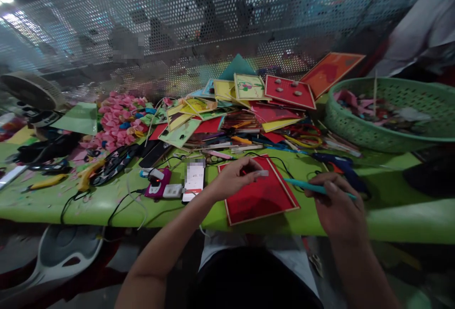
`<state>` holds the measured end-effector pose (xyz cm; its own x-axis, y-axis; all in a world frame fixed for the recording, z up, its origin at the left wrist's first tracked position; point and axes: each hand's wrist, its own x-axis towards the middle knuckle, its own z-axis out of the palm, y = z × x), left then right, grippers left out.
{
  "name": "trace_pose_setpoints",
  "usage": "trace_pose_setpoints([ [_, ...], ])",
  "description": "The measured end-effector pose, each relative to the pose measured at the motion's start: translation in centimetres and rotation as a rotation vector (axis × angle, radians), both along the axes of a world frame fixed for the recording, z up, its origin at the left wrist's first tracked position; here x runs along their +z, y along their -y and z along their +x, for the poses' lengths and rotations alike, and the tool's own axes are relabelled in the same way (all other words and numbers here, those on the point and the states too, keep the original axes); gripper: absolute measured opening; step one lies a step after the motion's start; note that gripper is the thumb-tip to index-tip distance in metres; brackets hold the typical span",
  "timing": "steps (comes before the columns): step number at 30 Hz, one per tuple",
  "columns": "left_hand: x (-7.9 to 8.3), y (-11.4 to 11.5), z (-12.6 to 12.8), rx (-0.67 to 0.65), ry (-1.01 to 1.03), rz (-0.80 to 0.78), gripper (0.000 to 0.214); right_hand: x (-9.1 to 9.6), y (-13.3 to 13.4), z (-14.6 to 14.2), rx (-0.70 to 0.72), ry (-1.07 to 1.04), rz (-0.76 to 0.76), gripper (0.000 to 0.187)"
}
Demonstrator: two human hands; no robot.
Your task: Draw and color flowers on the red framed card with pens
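Note:
My left hand (234,176) hovers over the upper part of a red card with a pale border (259,197), pinching a small white piece (262,173) between its fingertips. My right hand (337,204) is closed around a teal pen-like tool (305,186), whose tip points left toward the card's right edge. The card lies flat on the green table (106,202) just in front of me.
A phone (194,179) and small pink and white devices with cables lie left of the card. Behind are piles of coloured cards (249,91), pink paper flowers (117,122), scissors, pliers and a glue gun (337,163). A green basket (387,110) stands at right; another person's sleeve shows beyond.

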<state>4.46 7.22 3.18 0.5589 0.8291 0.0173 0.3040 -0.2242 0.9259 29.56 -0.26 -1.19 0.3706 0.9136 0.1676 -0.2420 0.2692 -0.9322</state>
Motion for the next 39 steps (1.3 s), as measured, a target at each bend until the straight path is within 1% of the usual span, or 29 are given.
trace_pose_setpoints([
  [4,-0.4,0.8,-0.2,0.026,0.055,-0.047,0.042,0.5,-0.5,-1.4,0.061,-0.030,0.006,0.021],
  [9,-0.7,1.1,-0.4,0.041,0.066,-0.049,0.034,0.8,-0.6,-2.0,0.077,-0.021,0.014,0.021],
  [17,-0.5,1.4,-0.1,0.037,0.104,-0.063,0.024,0.9,-0.5,-2.6,0.116,0.014,-0.002,0.020],
  [19,-0.6,1.6,0.1,0.032,0.132,-0.093,0.025,0.9,-0.5,-2.9,0.137,0.021,-0.011,0.020],
  [22,-1.0,1.9,0.4,0.026,0.193,-0.165,0.031,0.9,-0.5,-3.4,0.160,0.011,-0.010,0.022],
  [26,-1.7,2.6,0.7,0.068,0.269,-0.244,0.039,0.7,-0.6,-3.9,0.182,-0.033,-0.022,0.022],
  [31,-1.8,3.9,1.0,0.142,0.302,-0.251,0.038,0.2,-0.6,-4.9,0.155,-0.127,-0.032,0.026],
  [35,-1.6,4.9,0.9,0.158,0.296,-0.240,0.037,0.1,-0.1,-5.7,0.157,-0.203,-0.038,0.029],
  [39,-1.8,5.4,0.8,0.161,0.293,-0.229,0.039,0.1,0.6,-6.3,0.150,-0.216,-0.068,0.030],
])
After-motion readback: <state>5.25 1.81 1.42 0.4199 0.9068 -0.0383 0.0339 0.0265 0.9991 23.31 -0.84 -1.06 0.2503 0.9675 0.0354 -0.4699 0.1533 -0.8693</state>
